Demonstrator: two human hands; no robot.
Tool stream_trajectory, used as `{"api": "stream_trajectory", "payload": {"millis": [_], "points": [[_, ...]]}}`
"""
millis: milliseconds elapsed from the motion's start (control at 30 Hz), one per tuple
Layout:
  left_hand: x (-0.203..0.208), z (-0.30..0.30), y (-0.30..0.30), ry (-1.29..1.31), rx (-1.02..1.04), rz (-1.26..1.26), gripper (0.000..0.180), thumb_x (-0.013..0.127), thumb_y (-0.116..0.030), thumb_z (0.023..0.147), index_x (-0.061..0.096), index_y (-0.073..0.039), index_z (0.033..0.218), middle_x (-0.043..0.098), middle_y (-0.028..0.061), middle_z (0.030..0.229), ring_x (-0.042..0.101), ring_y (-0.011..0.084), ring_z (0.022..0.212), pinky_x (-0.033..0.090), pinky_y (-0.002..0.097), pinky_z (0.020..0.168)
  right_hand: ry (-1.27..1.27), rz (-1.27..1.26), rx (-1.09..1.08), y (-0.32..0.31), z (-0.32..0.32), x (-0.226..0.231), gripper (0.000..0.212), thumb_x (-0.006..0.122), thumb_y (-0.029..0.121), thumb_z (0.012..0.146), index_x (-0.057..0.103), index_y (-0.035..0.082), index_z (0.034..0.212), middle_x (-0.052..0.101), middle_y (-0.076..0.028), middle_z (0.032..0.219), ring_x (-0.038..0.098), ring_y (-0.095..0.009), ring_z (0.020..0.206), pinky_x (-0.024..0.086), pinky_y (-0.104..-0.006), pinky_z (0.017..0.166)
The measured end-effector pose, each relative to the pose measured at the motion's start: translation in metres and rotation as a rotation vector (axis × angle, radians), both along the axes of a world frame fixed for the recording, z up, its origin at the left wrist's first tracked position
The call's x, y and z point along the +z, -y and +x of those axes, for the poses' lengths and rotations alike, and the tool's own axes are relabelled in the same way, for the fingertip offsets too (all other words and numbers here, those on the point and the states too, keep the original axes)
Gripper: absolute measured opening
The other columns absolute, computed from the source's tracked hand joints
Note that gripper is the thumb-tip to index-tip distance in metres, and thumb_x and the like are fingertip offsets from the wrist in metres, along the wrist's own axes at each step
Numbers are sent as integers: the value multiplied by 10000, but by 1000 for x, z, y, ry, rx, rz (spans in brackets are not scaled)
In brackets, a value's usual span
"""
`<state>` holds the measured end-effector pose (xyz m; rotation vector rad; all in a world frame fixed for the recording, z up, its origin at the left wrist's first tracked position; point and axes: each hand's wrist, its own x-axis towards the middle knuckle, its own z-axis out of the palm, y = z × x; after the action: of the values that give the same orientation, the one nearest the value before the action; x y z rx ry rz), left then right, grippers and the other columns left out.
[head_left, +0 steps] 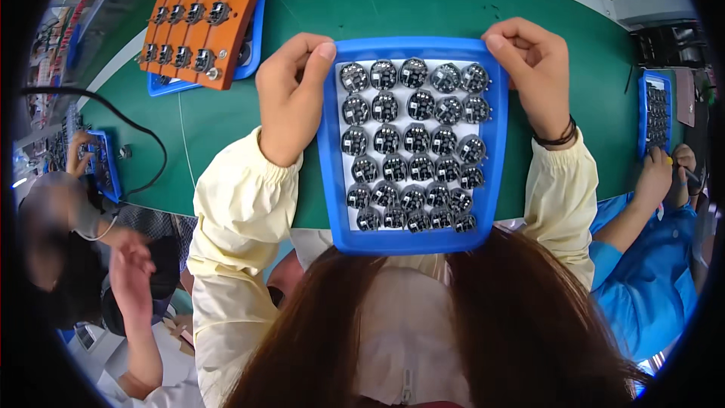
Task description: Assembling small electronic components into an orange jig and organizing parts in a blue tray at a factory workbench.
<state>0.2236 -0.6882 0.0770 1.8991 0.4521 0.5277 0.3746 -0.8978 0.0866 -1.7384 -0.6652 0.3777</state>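
A blue rectangular tray (326, 181) is held up between my two hands, its near end close to my chest. My left hand (294, 94) pinches the far left corner, thumb on the rim. At the far right corner my right hand (532, 75) grips the rim with thumb and bent fingers. Rows of small round black parts with clear domes and what look like circuit boards (418, 138) sit on a white liner inside the tray. Both my sleeves are pale yellow, and a dark band circles my right wrist.
At the far left an orange fixture plate (196, 19) with several black parts rests on another blue tray (257, 38). A black cable (113, 106) loops over the green table (574, 15). Co-workers sit at both sides; the right one's hands (655, 177) are near a filled blue tray (644, 113).
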Motion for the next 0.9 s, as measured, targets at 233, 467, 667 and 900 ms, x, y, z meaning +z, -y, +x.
{"api": "stream_trajectory", "payload": {"millis": [233,467,667,900], "points": [[7,-1,8,81,-11,-192,175,514,-142,884,534,6,792,472,-35,699,383,36,667,313,179,591,-238,173,67,6,2,-4,128,587,100,802,608,-14,855,531,40,631,394,15,514,252,-139,439],[3,0,9,151,-83,-307,262,448,-254,923,510,-13,841,495,21,817,414,76,727,347,206,660,-290,275,150,7,7,-5,185,594,140,802,593,-26,883,499,36,595,354,4,468,236,-148,424],[1,-1,9,180,-182,-619,390,389,-393,926,482,-17,884,524,140,974,493,158,842,408,278,775,-310,327,203,7,7,-6,196,594,142,803,587,-37,882,502,23,593,355,-1,459,235,-149,421],[0,-4,12,134,-219,-914,585,284,-533,905,493,12,948,533,167,1033,547,220,932,450,339,829,-326,351,262,5,9,-7,214,596,155,806,581,-41,892,502,17,594,355,-3,451,242,-149,415]]}}
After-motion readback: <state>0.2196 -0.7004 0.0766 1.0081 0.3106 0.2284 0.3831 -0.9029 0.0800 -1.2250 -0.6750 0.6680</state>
